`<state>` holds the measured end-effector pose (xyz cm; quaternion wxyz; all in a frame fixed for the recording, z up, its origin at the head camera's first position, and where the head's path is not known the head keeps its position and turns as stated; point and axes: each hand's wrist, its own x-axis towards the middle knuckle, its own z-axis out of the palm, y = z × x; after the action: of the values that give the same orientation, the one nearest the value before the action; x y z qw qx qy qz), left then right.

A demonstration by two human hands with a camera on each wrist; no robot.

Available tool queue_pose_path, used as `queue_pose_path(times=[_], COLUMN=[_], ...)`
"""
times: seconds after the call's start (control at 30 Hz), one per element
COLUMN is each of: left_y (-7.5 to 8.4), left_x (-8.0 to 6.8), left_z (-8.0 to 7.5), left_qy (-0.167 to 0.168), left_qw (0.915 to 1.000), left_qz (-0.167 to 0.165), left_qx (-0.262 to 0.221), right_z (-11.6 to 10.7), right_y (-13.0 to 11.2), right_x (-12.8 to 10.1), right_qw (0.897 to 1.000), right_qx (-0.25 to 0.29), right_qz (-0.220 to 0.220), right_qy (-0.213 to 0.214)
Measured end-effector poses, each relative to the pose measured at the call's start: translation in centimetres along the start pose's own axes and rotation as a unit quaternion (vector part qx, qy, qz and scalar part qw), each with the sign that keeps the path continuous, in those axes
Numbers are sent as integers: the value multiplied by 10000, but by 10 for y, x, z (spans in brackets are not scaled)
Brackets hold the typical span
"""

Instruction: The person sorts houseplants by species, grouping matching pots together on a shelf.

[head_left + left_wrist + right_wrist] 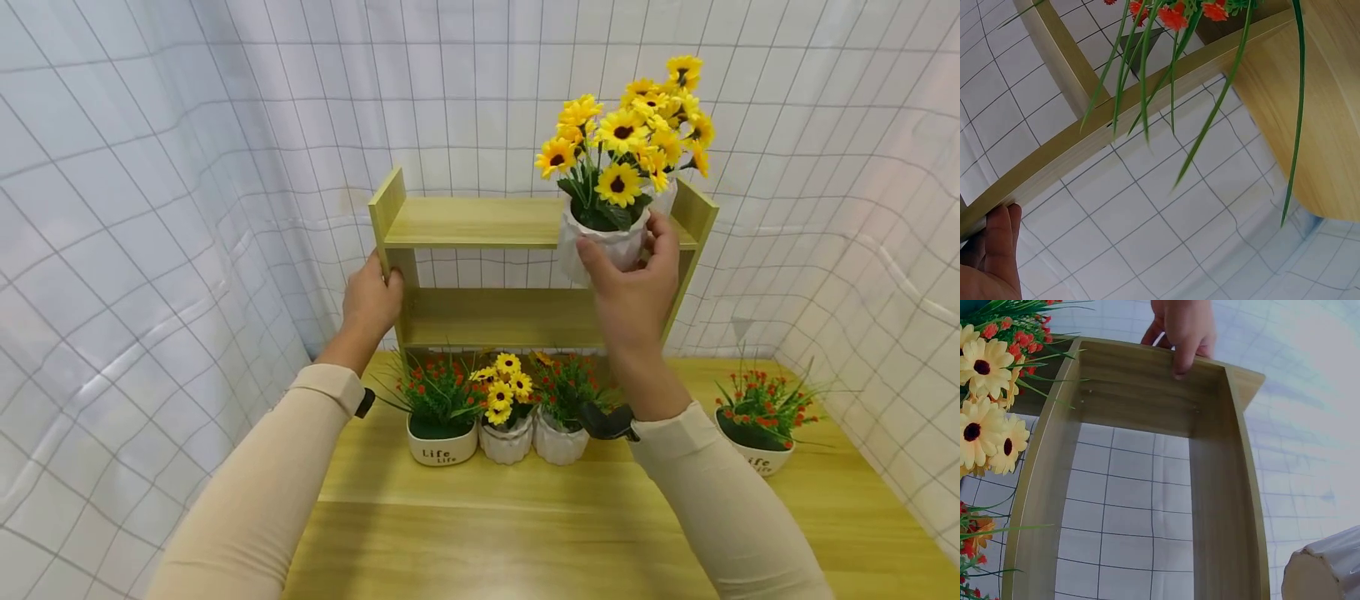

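Observation:
My left hand grips the left side panel of a light wooden shelf, thumb at its inner face. In the right wrist view that same left hand shows over the panel's edge. With thumb and fingers, my right hand holds a white flowerpot of yellow sunflowers in front of the top board, near its right end. The underside of the held pot shows in the right wrist view. Partly hidden behind it, another white pot with sunflowers stands at the top board's right end.
In front of the shelf's base stand a "Life" planter with red flowers, a small sunflower pot and a white pot with red flowers. Another "Life" planter sits right on the wooden table. Gridded white sheeting surrounds everything.

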<state>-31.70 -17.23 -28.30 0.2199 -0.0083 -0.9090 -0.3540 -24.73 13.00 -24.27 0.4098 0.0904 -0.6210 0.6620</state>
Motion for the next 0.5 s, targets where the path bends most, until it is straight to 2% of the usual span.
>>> queue_pose_path(times=[0.23,0.5], left_y=[-2,2], left_x=[-1,-2], left_z=[2,1], left_qy=[44,72], left_qw=[10000,9999], left_qz=[-54,-70], left_qx=[26,20], right_z=[17,38], right_y=[5,8], right_x=[7,14], right_qw=[9987,9986], right_qx=[-432,-297], right_qz=[141,182], right_qy=[-242,-397])
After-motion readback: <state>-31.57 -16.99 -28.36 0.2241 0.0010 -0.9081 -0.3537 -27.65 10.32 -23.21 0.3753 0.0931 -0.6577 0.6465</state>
